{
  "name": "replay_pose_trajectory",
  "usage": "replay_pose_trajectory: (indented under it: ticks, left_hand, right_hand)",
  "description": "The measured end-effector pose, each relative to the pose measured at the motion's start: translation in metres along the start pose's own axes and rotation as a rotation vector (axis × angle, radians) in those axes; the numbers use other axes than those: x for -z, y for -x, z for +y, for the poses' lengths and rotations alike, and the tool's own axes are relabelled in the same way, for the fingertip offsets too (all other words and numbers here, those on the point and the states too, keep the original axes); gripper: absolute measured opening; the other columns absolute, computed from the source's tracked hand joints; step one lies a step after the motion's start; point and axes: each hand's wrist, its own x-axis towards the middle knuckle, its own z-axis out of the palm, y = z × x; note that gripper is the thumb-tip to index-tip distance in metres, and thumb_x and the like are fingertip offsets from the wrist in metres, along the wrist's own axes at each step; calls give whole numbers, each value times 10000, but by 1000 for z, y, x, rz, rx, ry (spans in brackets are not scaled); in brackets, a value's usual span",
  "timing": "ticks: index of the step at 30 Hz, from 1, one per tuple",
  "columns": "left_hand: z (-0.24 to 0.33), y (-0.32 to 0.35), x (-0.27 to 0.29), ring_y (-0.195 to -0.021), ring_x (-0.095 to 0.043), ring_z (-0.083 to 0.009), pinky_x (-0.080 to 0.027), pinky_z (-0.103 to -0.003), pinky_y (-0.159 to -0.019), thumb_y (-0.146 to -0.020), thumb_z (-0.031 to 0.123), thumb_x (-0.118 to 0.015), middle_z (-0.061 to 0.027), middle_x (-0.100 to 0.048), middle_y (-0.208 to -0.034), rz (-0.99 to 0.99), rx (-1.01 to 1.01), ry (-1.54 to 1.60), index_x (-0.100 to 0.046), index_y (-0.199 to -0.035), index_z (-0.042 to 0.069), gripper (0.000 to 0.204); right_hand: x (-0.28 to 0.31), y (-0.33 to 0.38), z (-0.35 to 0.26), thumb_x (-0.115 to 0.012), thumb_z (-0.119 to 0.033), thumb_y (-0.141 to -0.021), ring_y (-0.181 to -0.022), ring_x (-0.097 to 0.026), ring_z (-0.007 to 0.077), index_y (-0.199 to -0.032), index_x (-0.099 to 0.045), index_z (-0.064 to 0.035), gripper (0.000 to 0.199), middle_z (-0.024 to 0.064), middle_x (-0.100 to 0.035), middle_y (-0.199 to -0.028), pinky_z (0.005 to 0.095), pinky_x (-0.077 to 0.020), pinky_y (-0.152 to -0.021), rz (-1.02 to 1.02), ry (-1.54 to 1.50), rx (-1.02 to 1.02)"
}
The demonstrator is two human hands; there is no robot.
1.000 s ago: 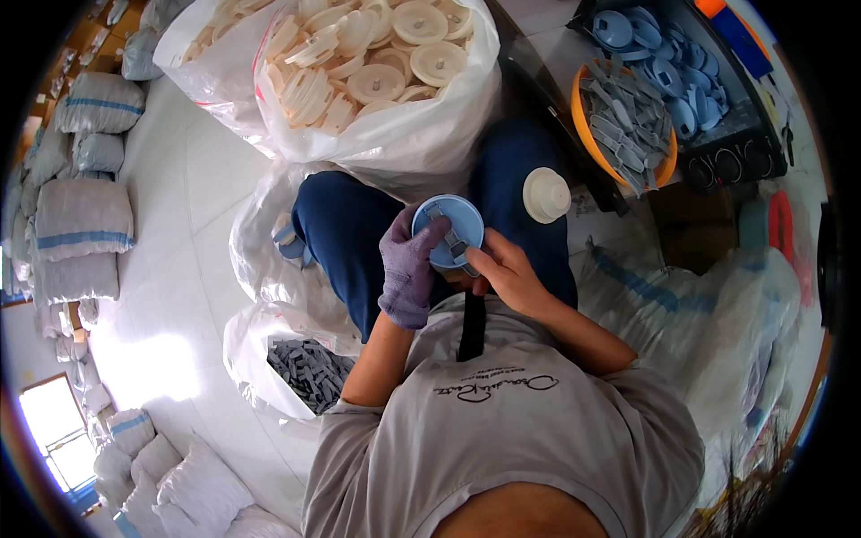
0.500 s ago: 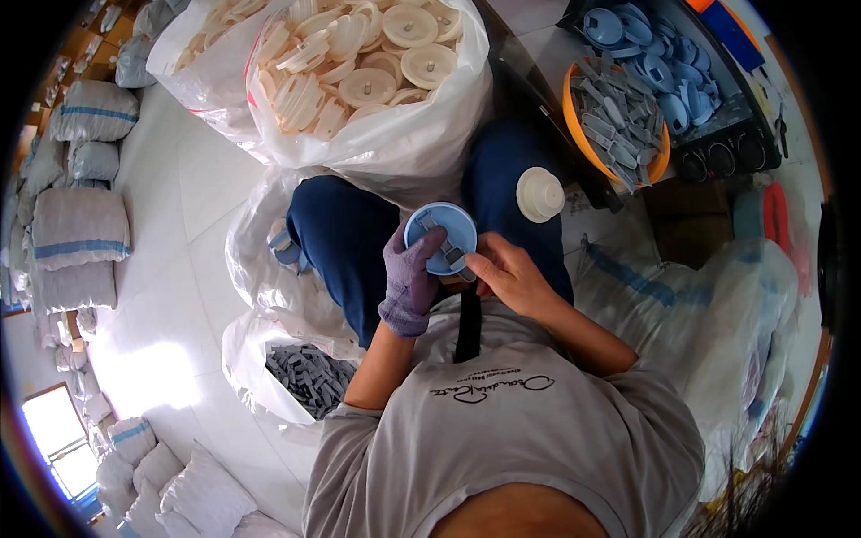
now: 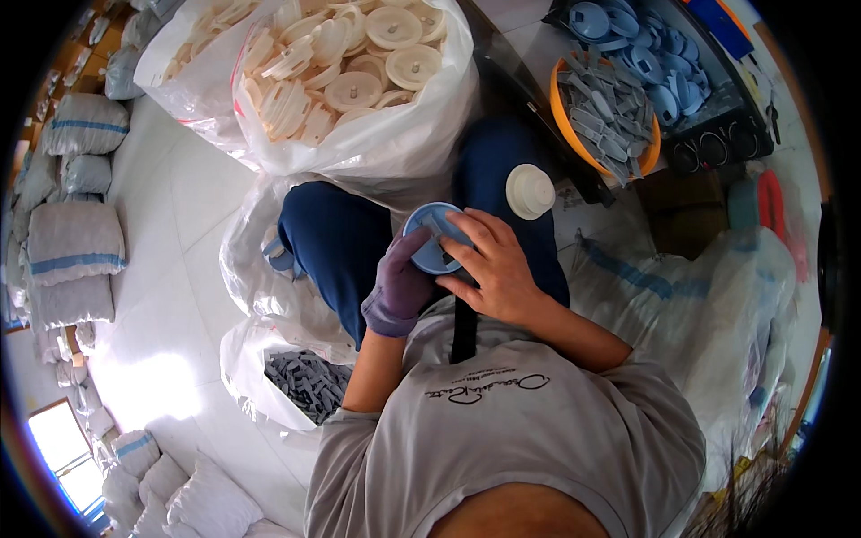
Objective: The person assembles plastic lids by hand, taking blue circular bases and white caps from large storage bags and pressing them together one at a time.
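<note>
Above my lap I hold a round blue plastic lid (image 3: 414,218). My left hand (image 3: 396,285), in a purple knitted glove, grips its left side with the thumb over the top. My bare right hand (image 3: 495,269) spans the right side, its fingers curled over the face and rim and the thumb low by the near edge. Under those fingers, a small grey plastic clip (image 3: 439,235) on the lid's face is mostly covered. A cream stepped round cap (image 3: 530,192) rests on my right thigh, apart from both hands.
A white bag (image 3: 359,161) of cream round discs stands beyond my knees. At far right, an orange bowl (image 3: 556,112) of grey clips adjoins a black crate (image 3: 717,134) of blue lids. A bag of grey strips (image 3: 309,384) sits at my left; several stuffed sacks (image 3: 76,238) line the left side.
My right hand has moved from the lid's lower right edge up over its face, fingers now covering most of the grey clip. My left hand keeps its grip on the lid.
</note>
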Motion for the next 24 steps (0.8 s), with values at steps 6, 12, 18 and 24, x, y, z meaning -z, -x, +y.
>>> replay_pose_trajectory:
  ticks: [6,12,18,24]
  left_hand:
    - [-6,0,2,-1171,-523,-269,-410,-385,-1026,-801,438,-623,-145,-522,-1266,-244,-87,-52,-182,-1487,37,909]
    - [-9,1,6,-1199,-496,-269,-398,-391,-1037,-759,410,-673,-139,-470,-1320,-267,19,11,-180,-1497,81,946]
    - [-13,2,1,-1225,-488,-271,-384,-378,-1057,-771,511,-659,-157,-467,-1349,-359,0,-143,-193,-1494,76,964]
    - [-15,-4,1,-1092,-585,-300,-550,-399,-792,-786,689,-579,-164,-482,-1347,-266,16,-37,-265,-1472,129,940]
  right_hand:
    - [8,-1,-6,-787,-234,-686,-1121,-486,344,-1063,-626,-27,461,154,-489,-1286,428,-436,-930,17,-60,31]
    - [15,5,-9,-814,-202,-636,-1056,-523,340,-1098,-619,-41,527,138,-540,-1222,423,-463,-875,35,-69,14]
    - [23,13,-5,-815,-214,-649,-1048,-530,341,-1106,-625,-60,518,136,-544,-1210,423,-469,-854,-15,-93,-8]
    - [51,10,29,-786,-135,-688,-1075,-542,324,-1126,-603,-72,478,136,-513,-1268,405,-453,-898,197,-19,0]
